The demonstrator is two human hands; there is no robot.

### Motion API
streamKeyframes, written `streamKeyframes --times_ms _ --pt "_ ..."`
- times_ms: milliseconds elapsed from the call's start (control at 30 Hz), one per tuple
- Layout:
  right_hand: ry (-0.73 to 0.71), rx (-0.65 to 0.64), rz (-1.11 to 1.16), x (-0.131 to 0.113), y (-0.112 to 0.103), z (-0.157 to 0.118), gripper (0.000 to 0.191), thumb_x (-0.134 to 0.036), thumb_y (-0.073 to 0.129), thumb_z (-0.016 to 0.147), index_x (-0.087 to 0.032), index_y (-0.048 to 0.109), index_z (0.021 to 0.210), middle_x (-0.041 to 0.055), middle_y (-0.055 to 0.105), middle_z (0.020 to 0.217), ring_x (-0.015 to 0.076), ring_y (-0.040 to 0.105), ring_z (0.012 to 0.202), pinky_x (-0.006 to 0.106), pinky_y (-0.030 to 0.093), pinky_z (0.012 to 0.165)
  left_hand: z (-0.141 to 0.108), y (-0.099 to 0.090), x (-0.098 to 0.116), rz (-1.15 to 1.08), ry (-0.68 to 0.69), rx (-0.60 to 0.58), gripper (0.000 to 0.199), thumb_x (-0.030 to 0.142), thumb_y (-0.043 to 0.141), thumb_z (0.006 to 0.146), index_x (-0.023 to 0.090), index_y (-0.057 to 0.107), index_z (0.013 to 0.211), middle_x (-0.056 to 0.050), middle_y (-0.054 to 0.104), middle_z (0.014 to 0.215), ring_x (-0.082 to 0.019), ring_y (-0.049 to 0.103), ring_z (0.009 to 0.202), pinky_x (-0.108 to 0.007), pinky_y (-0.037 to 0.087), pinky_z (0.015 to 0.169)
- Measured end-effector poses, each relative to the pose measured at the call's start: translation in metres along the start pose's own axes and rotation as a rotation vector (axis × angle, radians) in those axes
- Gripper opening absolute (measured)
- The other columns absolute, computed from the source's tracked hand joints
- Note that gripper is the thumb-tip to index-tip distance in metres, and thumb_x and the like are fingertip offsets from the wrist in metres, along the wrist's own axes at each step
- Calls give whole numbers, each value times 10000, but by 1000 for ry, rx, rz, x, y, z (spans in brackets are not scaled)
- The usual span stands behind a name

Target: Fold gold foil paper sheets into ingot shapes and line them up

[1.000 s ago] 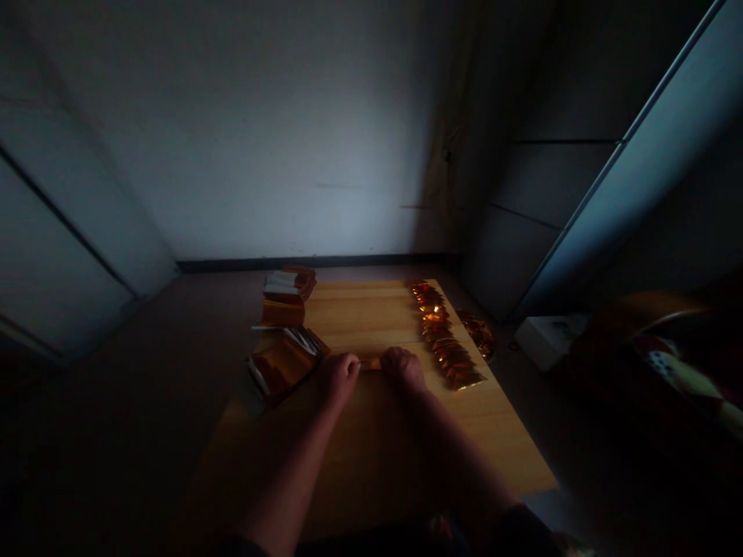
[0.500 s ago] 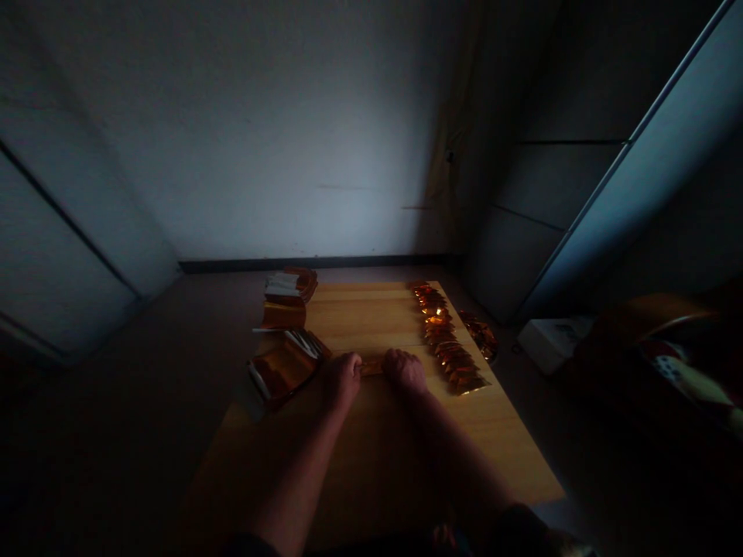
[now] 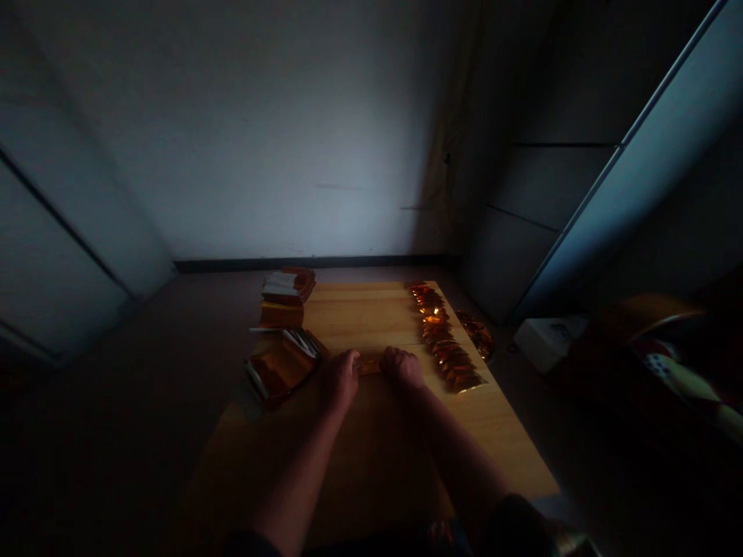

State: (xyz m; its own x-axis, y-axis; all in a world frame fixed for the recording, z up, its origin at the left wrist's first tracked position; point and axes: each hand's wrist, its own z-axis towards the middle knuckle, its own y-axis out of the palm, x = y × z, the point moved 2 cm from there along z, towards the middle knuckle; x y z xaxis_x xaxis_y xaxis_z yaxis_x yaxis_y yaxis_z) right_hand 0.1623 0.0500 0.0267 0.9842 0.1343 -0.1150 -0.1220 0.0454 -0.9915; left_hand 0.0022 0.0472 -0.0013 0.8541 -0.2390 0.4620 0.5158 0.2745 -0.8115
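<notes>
Between my two hands a small strip of shiny gold foil paper (image 3: 370,366) is held just over the wooden table (image 3: 354,313). My left hand (image 3: 342,377) is closed on its left end, and my right hand (image 3: 402,367) is curled round its right end. Left of my left hand lie stacks of gold-and-white foil sheets (image 3: 284,367), fanned out at the table's edge. On the right a long row of folded gold foil pieces (image 3: 439,333) runs along the table, overlapping one another. Dim light hides the fingertips and the exact folds.
More gold foil pieces (image 3: 477,334) sit in a heap beyond the table's right edge. A white box (image 3: 549,342) stands on the floor farther right. Behind the table rises a pale wall (image 3: 302,155); a dark cabinet (image 3: 522,232) is at the right.
The view has shifted very slightly. Both hands stay on the foil strip, and a little more of its surface shows between them.
</notes>
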Motion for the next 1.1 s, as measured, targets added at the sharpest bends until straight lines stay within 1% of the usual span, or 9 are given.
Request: streamKeyframes --times_ms 200,333,467,567,633,800,933,1033,1100 --pt "8 -7 -9 -4 -5 -1 181 -240 440 933 -164 599 975 108 690 886 179 664 796 252 436 666 2 -1 1 19 -34 0 295 52 454 815 186 619 1020 -58 702 893 -178 631 846 -297 474 797" --pt "24 -19 -28 -7 -7 -2 155 -225 449 929 -177 590 971 94 694 897 182 660 804 251 431 668 1 -2 2 43 -30 -1 321 48 463 800 198 620 1037 -48 692 870 -180 623 833 -296 469 785" --pt "8 -1 -19 -7 -8 -3 147 -253 460 929 -191 582 983 83 688 903 180 649 805 252 422 663 0 -5 6 103 35 -23 344 72 454 820 215 631 1079 -74 667 944 -201 602 886 -312 446 803" --pt "-11 -2 -12 -5 -5 -3 163 -252 443 934 -193 585 990 79 675 923 183 639 817 261 414 659 0 -5 12 138 133 -74 271 133 456 853 238 667 987 -75 636 1007 -210 566 919 -324 417 810" --pt "-12 3 -6 -4 -1 -2 165 -260 445 933 -195 580 1004 72 659 942 178 630 818 262 407 661 1 -4 14 181 149 -120 211 200 468 873 236 676 866 -61 628 932 -205 545 887 -322 403 785" --pt "17 52 25 -3 4 -4 159 -263 454 932 -216 559 1041 61 601 1009 171 579 883 258 395 689 4 2 18 226 284 -192 189 182 504 845 227 661 751 -67 600 847 -217 503 913 -347 385 778" --pt "-37 87 21 -4 3 -7 148 -263 458 931 -231 584 1002 64 571 1069 190 526 968 256 386 691 6 2 18 201 303 -236 231 133 470 843 217 656 735 -71 588 820 -215 503 899 -338 393 750" --pt "-108 58 -10 -4 3 -7 190 -233 420 947 -219 609 966 73 601 1023 198 535 966 278 386 744 7 -2 21 173 305 -266 235 120 463 840 211 651 731 -74 590 830 -213 510 884 -324 394 734" --pt "-106 35 -7 -4 4 -5 205 -211 411 948 -202 614 976 82 622 993 192 561 928 287 389 766 7 -6 23 166 282 -280 252 108 442 844 206 644 730 -68 590 837 -202 515 859 -311 393 729"
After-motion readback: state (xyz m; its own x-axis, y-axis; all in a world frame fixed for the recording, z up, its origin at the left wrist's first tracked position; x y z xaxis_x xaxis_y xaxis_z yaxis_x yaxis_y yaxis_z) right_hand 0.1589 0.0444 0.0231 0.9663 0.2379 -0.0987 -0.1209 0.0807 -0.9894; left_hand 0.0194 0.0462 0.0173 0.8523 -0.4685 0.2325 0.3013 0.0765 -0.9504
